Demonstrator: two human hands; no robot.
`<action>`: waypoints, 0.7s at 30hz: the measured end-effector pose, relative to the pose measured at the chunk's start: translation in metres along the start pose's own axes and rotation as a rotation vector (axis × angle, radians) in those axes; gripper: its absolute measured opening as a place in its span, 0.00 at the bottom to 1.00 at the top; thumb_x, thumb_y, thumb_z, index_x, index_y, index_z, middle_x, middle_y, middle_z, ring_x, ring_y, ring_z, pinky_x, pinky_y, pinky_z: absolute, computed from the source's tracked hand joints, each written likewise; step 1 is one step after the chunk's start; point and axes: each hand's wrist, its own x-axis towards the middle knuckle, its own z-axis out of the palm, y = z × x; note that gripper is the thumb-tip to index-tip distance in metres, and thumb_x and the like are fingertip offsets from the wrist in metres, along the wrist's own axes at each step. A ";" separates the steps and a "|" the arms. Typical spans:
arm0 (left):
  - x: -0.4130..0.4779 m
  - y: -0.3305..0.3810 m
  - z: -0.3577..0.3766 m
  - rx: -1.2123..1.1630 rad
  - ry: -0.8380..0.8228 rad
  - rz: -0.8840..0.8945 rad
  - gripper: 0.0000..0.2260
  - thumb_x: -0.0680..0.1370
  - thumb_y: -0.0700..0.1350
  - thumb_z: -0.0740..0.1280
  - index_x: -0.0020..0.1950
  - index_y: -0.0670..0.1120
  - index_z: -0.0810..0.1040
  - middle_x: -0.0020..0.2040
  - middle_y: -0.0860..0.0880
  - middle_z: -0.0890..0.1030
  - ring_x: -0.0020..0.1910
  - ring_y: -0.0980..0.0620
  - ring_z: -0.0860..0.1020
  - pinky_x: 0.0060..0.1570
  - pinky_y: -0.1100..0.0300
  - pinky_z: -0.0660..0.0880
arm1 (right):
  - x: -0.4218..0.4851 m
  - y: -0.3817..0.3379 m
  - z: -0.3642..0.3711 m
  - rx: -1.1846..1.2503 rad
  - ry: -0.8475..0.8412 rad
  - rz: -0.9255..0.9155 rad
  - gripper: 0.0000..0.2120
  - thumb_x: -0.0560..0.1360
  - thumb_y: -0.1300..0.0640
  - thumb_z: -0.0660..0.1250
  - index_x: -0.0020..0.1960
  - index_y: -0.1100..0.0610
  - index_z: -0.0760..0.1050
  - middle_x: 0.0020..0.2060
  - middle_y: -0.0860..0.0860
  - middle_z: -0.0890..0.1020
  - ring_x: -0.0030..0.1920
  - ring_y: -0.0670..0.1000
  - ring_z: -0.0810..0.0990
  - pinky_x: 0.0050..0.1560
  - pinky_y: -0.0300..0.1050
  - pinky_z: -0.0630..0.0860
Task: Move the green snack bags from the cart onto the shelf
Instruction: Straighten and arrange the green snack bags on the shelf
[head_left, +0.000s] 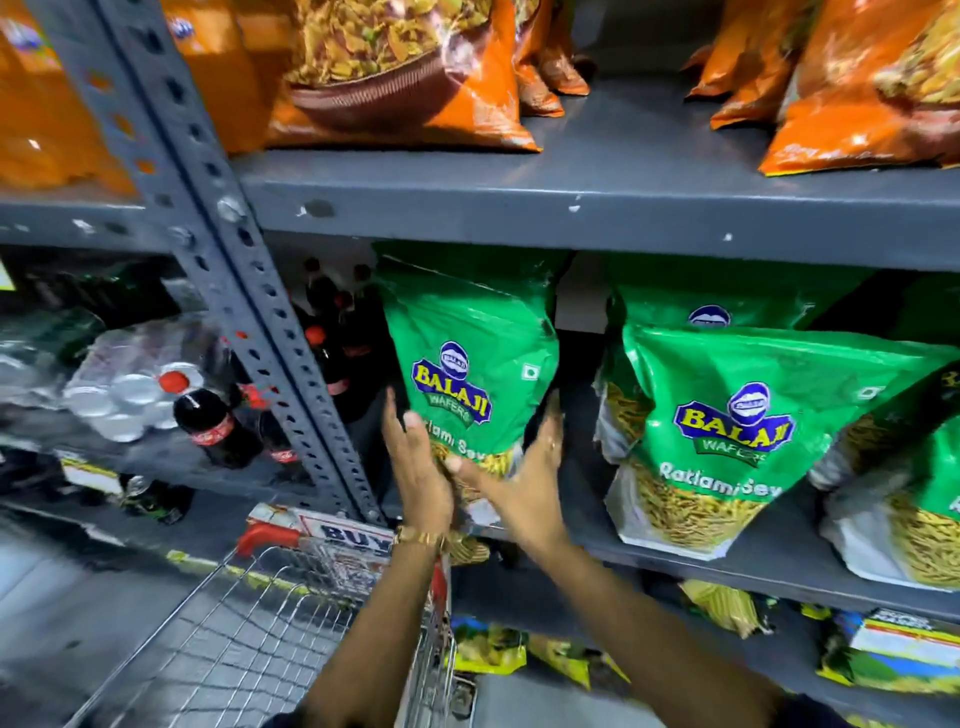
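L hand (415, 462), R hand (530, 470) flat, pressing green bag (470, 358) upright on grey shelf (779, 561).

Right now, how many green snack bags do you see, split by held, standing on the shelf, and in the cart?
Held bag, between left hand and right hand: 1
Standing bags on the shelf: at least 3
In the cart: 0 visible
Total: 4

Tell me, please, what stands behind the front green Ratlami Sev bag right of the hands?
Another green Balaji bag stands behind the front Ratlami Sev bag; only its top and logo show. Its lower part is covered.
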 end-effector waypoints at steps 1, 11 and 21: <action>0.009 0.000 0.001 -0.059 -0.018 -0.056 0.47 0.69 0.78 0.55 0.77 0.47 0.63 0.76 0.42 0.68 0.76 0.44 0.67 0.75 0.39 0.63 | 0.010 0.001 0.002 0.031 -0.017 0.013 0.58 0.54 0.33 0.78 0.75 0.56 0.59 0.74 0.55 0.68 0.75 0.52 0.65 0.74 0.53 0.65; 0.046 0.013 0.004 -0.275 -0.197 -0.361 0.30 0.72 0.72 0.51 0.56 0.57 0.85 0.52 0.49 0.88 0.49 0.50 0.87 0.41 0.58 0.83 | 0.039 0.005 -0.006 0.238 -0.185 -0.028 0.33 0.59 0.30 0.73 0.58 0.45 0.72 0.54 0.40 0.81 0.53 0.32 0.80 0.52 0.27 0.75; 0.044 0.004 -0.005 -0.291 -0.330 -0.343 0.27 0.71 0.73 0.51 0.51 0.63 0.85 0.50 0.54 0.88 0.49 0.53 0.87 0.42 0.60 0.83 | 0.035 0.002 0.004 0.211 -0.105 -0.046 0.39 0.67 0.25 0.59 0.65 0.54 0.66 0.61 0.50 0.71 0.60 0.23 0.69 0.55 0.15 0.65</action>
